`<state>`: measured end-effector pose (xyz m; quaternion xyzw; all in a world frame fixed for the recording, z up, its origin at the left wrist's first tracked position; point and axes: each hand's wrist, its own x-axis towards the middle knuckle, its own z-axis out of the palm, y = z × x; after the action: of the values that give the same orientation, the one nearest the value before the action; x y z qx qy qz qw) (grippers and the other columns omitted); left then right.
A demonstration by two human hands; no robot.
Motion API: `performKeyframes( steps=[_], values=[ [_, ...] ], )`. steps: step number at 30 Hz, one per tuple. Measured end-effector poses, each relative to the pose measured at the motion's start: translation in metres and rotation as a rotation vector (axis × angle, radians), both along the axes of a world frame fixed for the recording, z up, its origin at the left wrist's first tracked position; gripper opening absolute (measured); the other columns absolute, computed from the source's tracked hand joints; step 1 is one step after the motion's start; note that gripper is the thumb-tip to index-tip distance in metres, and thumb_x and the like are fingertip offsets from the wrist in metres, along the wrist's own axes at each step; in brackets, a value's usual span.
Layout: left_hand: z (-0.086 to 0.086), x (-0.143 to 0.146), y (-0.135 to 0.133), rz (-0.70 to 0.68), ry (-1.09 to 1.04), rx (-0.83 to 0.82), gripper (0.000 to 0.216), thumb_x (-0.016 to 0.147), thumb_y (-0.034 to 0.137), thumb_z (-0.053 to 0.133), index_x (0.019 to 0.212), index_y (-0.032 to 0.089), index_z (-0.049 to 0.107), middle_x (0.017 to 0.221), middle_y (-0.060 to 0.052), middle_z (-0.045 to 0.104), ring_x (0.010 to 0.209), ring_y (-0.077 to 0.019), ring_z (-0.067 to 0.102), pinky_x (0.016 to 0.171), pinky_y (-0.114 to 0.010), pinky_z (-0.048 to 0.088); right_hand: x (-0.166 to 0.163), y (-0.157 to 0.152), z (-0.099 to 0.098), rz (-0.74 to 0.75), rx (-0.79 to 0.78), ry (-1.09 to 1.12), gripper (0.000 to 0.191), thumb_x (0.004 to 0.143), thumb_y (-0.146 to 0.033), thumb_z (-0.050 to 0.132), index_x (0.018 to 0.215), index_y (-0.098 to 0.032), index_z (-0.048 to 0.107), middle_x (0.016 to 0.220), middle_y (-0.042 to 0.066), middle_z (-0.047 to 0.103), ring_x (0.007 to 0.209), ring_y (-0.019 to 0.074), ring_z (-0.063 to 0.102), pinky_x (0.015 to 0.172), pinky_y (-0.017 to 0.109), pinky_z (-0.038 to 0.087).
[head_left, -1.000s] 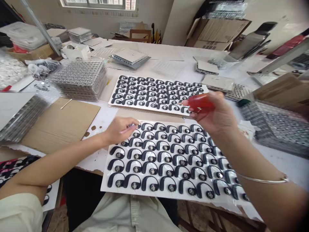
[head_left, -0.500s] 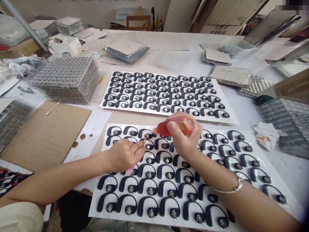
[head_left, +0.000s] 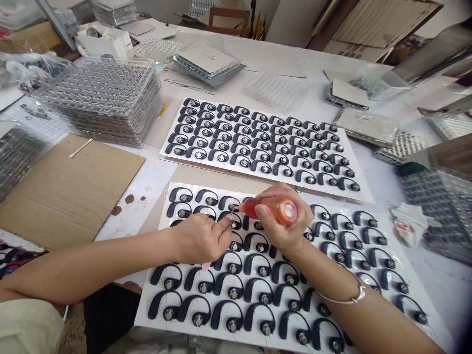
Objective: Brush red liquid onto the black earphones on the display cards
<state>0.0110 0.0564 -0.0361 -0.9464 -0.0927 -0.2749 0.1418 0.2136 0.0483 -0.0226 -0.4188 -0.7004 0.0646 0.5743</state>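
My right hand [head_left: 285,221] is closed around a small squeeze bottle [head_left: 273,209] of orange-red liquid, its nozzle pointing left and down at the near sheet. My left hand [head_left: 202,236] pinches a slim tool with a pink end [head_left: 206,266]; the fingers hide most of it, so its kind is unclear. The tool's tip and the nozzle nearly meet over a black hook-shaped piece [head_left: 224,219] with a round silver centre. Rows of such pieces lie on the near white sheet [head_left: 142,314], partly covered by my hands and forearms.
Behind lies a second white sheet [head_left: 363,194] with similar black pieces. Stacked clear trays [head_left: 106,98] and brown cardboard [head_left: 70,196] bearing a cotton swab [head_left: 81,148] are at the left. A crumpled tissue [head_left: 409,223] and more trays [head_left: 442,206] stand at the right.
The view has shifted and tilted slightly. My right hand has turned the bottle so its base faces me more. Both hands stay over the same part of the near sheet.
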Motion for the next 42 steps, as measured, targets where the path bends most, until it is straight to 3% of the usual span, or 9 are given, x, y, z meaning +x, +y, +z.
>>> performKeyframes(
  steps=[11, 18, 21, 42],
  values=[
    [-0.002, 0.001, -0.002, 0.023, -0.021, -0.020, 0.014, 0.086, 0.011, 0.050, 0.085, 0.006, 0.063, 0.097, -0.018, 0.072, 0.048, -0.0143, 0.060, 0.038, -0.027, 0.049, -0.001, -0.001, -0.002, 0.010, -0.016, -0.053, 0.014, 0.078, -0.023, 0.066, 0.089, -0.020, 0.058, 0.066, 0.001, 0.065, 0.056, 0.0144, 0.057, 0.051, 0.030, 0.047],
    [-0.002, 0.002, -0.001, 0.023, -0.054, -0.021, 0.015, 0.088, 0.013, 0.050, 0.083, 0.007, 0.062, 0.096, -0.019, 0.072, 0.046, -0.0140, 0.059, 0.036, -0.026, 0.047, -0.001, -0.001, -0.004, 0.009, 0.113, -0.141, 0.027, 0.075, -0.016, 0.068, 0.098, -0.021, 0.056, 0.068, -0.001, 0.064, 0.057, 0.0145, 0.057, 0.049, 0.029, 0.047],
    [-0.003, 0.002, -0.001, 0.029, -0.058, -0.031, 0.015, 0.087, 0.012, 0.049, 0.083, 0.007, 0.063, 0.097, -0.019, 0.072, 0.045, -0.0138, 0.058, 0.036, -0.027, 0.047, -0.001, -0.002, -0.005, -0.001, 0.151, -0.172, 0.025, 0.075, -0.019, 0.068, 0.097, -0.020, 0.057, 0.068, 0.000, 0.062, 0.056, 0.0138, 0.056, 0.047, 0.028, 0.047],
    [-0.008, 0.002, -0.002, 0.026, -0.063, -0.059, 0.014, 0.086, 0.011, 0.050, 0.080, 0.008, 0.062, 0.096, -0.019, 0.072, 0.046, -0.0154, 0.060, 0.036, -0.027, 0.046, 0.006, 0.000, -0.013, 0.017, 0.144, -0.145, 0.031, 0.072, -0.018, 0.070, 0.101, -0.022, 0.057, 0.073, 0.000, 0.061, 0.060, 0.0143, 0.057, 0.048, 0.029, 0.047]
  ],
)
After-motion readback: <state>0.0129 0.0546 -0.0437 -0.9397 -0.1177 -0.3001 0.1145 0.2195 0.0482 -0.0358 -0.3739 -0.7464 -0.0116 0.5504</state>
